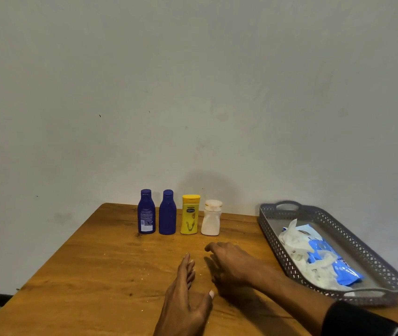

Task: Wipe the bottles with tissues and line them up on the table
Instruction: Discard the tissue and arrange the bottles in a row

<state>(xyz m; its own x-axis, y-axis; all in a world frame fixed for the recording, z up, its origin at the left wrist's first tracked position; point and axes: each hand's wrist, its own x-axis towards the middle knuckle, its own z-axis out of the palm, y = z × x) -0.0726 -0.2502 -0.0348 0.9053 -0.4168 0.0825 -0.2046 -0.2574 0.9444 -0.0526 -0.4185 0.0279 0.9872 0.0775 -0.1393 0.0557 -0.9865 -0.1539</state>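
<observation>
Four plastic bottles stand upright in a row near the far edge of the wooden table (pixel 96 263), their long axes vertical and caps up: a dark blue bottle (pixel 146 211) with its printed back label facing the camera, a second blue bottle (pixel 167 212) with a plain face, a flat-shouldered yellow bottle (pixel 190 214), and a squat white bottle (pixel 211 218) with a wide pale cap. The row runs left to right, parallel to the wall (pixel 193 93). The left hand (pixel 184 297) rests flat on the grainy tabletop, fingers straight, holding nothing. The right hand (pixel 229 260) hovers just beside it, fingers loosely curled and empty. To the right, a grey perforated tray (pixel 273 238) holds crumpled white tissues (pixel 292 236) and a glossy blue packet (pixel 334 260).
</observation>
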